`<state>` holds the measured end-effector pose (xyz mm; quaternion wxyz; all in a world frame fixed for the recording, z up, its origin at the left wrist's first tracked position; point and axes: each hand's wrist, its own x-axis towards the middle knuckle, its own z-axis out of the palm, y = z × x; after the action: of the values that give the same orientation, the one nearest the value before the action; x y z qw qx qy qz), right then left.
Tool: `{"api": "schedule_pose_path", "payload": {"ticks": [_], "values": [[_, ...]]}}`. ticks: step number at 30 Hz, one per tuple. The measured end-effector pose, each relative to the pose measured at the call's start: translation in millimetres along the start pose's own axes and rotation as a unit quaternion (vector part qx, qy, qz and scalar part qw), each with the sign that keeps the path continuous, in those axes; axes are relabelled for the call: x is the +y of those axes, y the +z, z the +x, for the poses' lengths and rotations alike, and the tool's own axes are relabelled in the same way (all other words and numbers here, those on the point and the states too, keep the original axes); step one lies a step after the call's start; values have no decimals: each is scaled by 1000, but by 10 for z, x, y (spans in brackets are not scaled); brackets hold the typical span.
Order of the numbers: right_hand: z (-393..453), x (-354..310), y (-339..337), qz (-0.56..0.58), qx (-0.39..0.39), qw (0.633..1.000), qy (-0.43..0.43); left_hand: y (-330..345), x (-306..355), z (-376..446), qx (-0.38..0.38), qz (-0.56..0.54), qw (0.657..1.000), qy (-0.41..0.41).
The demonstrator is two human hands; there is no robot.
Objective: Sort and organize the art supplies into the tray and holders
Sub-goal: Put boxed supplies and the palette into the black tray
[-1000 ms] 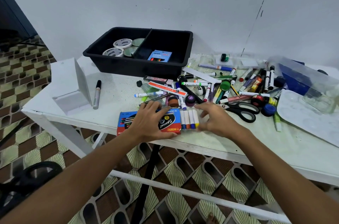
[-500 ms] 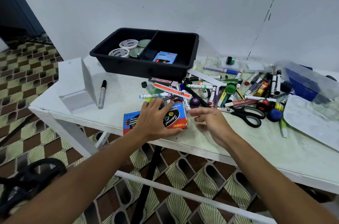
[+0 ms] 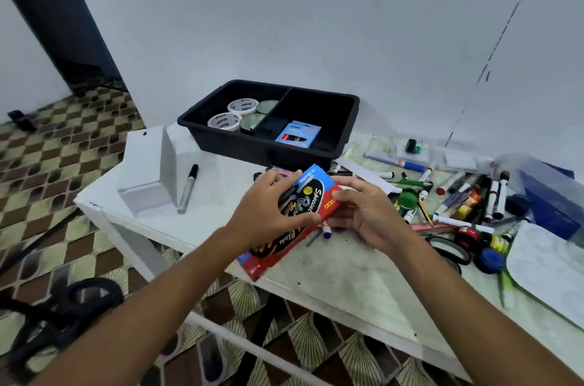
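A red and blue crayon box (image 3: 311, 196) is lifted off the white table (image 3: 341, 268), tilted. My left hand (image 3: 268, 212) grips it over its top face, and my right hand (image 3: 363, 212) holds its right end from below. Behind it stands a black two-compartment tray (image 3: 347, 120). Tape rolls (image 3: 224, 120) lie in its left compartment, and a small blue pencil box (image 3: 298, 134) lies in its right one. A heap of markers and pens (image 3: 455, 196) covers the table to the right.
A white folded holder (image 3: 148, 171) stands at the table's left with a grey marker (image 3: 188, 188) beside it. Black scissors (image 3: 448, 251), a blue lid (image 3: 491, 259), a clear plastic box (image 3: 550, 193) and a white palette (image 3: 546, 272) lie at the right. A patterned floor lies below.
Both hands have lifted the crayon box off the table and tilted it. The crayons that stuck out of its right end a second ago no longer show. The camera has moved closer.
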<state>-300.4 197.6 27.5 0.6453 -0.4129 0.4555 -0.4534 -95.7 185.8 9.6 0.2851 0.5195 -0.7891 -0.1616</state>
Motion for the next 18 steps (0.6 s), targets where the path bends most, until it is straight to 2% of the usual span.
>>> {"api": "schedule_pose_path", "payload": {"ticks": [2, 5, 7, 11, 13, 16, 18], "values": [[145, -222, -62, -26, 6, 1000, -10, -206, -25, 98, -83, -135, 986, -39], [397, -518, -117, -39, 20, 999, -11, -454, -124, 249, -204, -333, 917, -80], [599, -683, -122, -41, 24, 999, -17, -509, -226, 410, -247, -409, 875, -77], [1012, -970, -84, 26, 32, 998, -41, -536, -451, 915, -226, -501, 829, -107], [1229, -1051, -111, 38, 68, 995, -69, -563, -591, 1264, -204, -523, 817, -128], [1471, -969, -189, -118, 160, 974, -107, -553, -736, 1758, -173, -503, 834, -147], [1579, -824, -253, -231, 183, 948, -121, -492, -770, 2064, -156, -470, 854, -160]]}}
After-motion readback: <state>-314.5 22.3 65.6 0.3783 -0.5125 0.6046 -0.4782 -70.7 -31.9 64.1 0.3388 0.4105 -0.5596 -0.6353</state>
